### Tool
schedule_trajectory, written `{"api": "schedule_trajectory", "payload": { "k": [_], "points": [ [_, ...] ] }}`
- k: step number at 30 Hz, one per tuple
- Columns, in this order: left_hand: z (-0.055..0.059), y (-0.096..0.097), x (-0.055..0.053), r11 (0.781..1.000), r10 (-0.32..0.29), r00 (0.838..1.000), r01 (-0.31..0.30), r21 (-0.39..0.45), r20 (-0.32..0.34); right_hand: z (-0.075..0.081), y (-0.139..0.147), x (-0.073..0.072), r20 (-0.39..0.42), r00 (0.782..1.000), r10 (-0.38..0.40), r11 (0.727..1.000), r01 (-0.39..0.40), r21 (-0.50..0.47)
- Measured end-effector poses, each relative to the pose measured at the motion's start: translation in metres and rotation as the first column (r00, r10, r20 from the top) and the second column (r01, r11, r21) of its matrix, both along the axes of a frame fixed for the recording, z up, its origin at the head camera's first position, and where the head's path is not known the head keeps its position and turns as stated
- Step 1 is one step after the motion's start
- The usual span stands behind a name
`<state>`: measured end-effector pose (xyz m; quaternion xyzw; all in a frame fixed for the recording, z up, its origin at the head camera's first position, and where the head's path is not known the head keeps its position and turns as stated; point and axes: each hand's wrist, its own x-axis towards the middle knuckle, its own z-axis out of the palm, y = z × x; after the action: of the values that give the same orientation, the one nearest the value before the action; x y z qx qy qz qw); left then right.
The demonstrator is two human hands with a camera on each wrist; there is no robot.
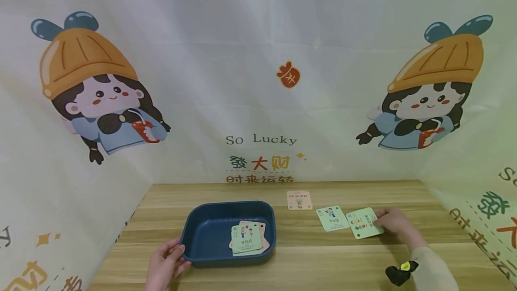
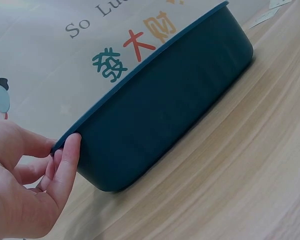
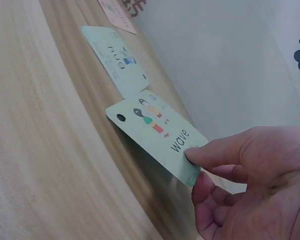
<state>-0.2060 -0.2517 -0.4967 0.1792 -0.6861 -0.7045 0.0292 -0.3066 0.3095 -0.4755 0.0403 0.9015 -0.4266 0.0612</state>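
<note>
1. The left hand (image 1: 163, 262) pinches the near-left rim of the dark blue, rounded-rectangular plastic-looking tray (image 1: 206, 237), probably steadying it.
2. The right hand (image 1: 393, 223) pinches one end of the pale green, round-cornered "wave" card (image 1: 361, 222), apparently for tilting it off the brown wood-grain counter (image 1: 315, 264).

Wave card (image 3: 157, 131) partly covered by right fingers (image 3: 215, 154); pink card (image 1: 265, 242) mostly hidden under visit card (image 1: 247, 239).

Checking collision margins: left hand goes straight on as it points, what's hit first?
The blue tray: the left hand pinches its rim, so contact is immediate. Beyond its wall, perhaps the visit card, depth unclear.
</note>
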Motion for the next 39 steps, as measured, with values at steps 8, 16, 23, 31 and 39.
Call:
{"api": "schedule_trajectory", "payload": {
  "k": [8, 16, 23, 31, 39],
  "points": [
    [-0.002, 0.000, -0.001, 1.000, 0.016, 1.000, -0.016, 0.010, -0.010, 0.012, -0.004, 0.002, 0.018, 1.000, 0.025, 0.999, -0.024, -0.030],
    [0.000, 0.000, 0.000, 1.000, 0.013, 1.000, -0.014, 0.006, 0.014, 0.012, -0.005, 0.001, 0.021, 0.999, 0.035, 0.998, -0.034, -0.043],
    [0.000, 0.000, 0.000, 1.000, 0.015, 1.000, -0.015, -0.001, 0.017, 0.016, -0.006, 0.001, 0.004, 0.998, 0.067, 0.988, -0.065, -0.140],
    [0.000, 0.000, -0.001, 1.000, 0.013, 1.000, -0.013, -0.006, 0.021, 0.020, -0.011, 0.001, 0.000, 0.999, 0.040, 0.978, -0.039, -0.206],
    [-0.001, 0.000, -0.002, 1.000, 0.009, 1.000, -0.009, 0.002, 0.019, 0.022, -0.019, -0.003, -0.019, 1.000, 0.013, 0.973, -0.018, -0.231]
  ]
}}
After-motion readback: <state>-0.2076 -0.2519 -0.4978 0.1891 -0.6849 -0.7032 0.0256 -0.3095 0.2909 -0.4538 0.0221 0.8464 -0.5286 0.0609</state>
